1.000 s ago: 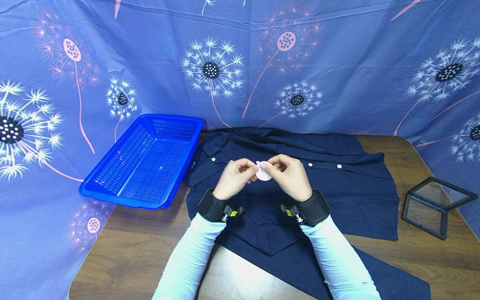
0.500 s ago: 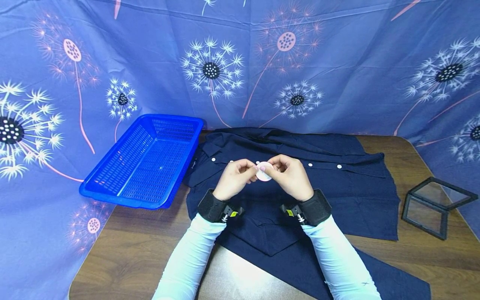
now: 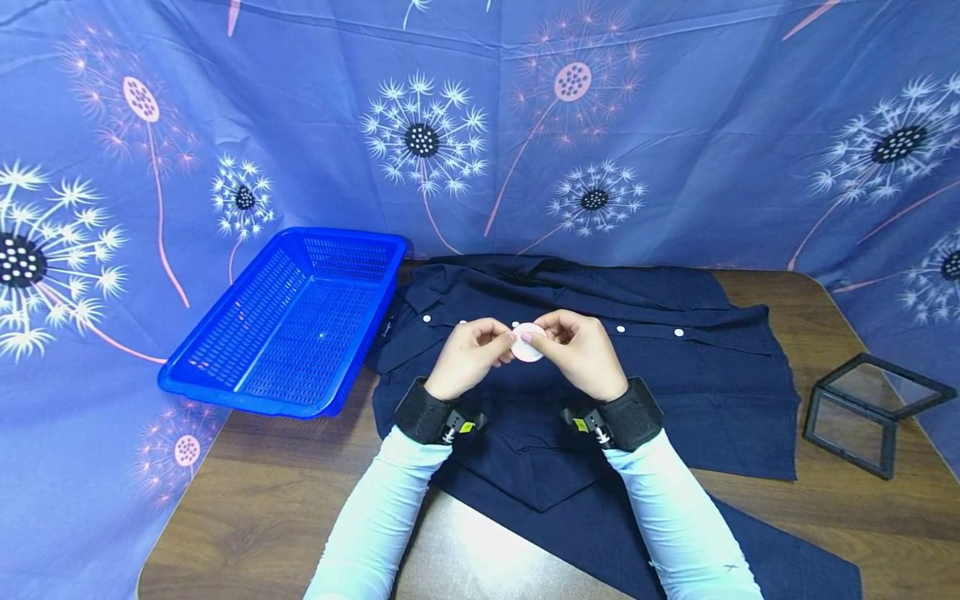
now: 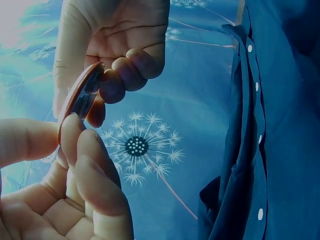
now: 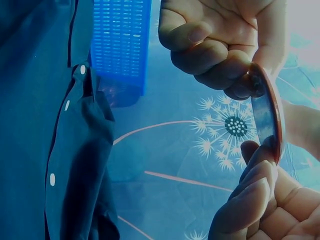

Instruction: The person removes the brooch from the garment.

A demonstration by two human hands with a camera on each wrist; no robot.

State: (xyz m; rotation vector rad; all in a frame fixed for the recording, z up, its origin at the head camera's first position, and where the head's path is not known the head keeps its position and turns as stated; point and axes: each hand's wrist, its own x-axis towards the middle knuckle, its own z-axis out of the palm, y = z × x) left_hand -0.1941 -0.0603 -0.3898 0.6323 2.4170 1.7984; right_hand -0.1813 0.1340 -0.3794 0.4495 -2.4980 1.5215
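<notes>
A small round badge-like disc [image 3: 528,350], white on the face turned up, is held over the navy shirt [image 3: 705,400]. My left hand [image 3: 467,358] pinches its left edge between thumb and fingers; my right hand [image 3: 591,357] pinches the right edge, its thumb on the white face. From the left wrist, the disc [image 4: 80,97] appears nearly edge-on, with a reddish rim and a shiny underside. The right wrist view shows the same silvery underside of the disc [image 5: 265,112]; fingertips hide its details. Below, the shirt lies spread with a row of white buttons [image 3: 621,329].
A blue perforated plastic basket [image 3: 352,367] stands at the left of the wooden table [image 3: 255,492]. At the right sits a black frame with clear panes [image 3: 855,467], opened on a hinge. Behind hangs a blue dandelion-print cloth [image 3: 487,125].
Both hands keep their pinch on the disc in nearly the same place. The disc's tilt shifts very slightly; everything else stays put.
</notes>
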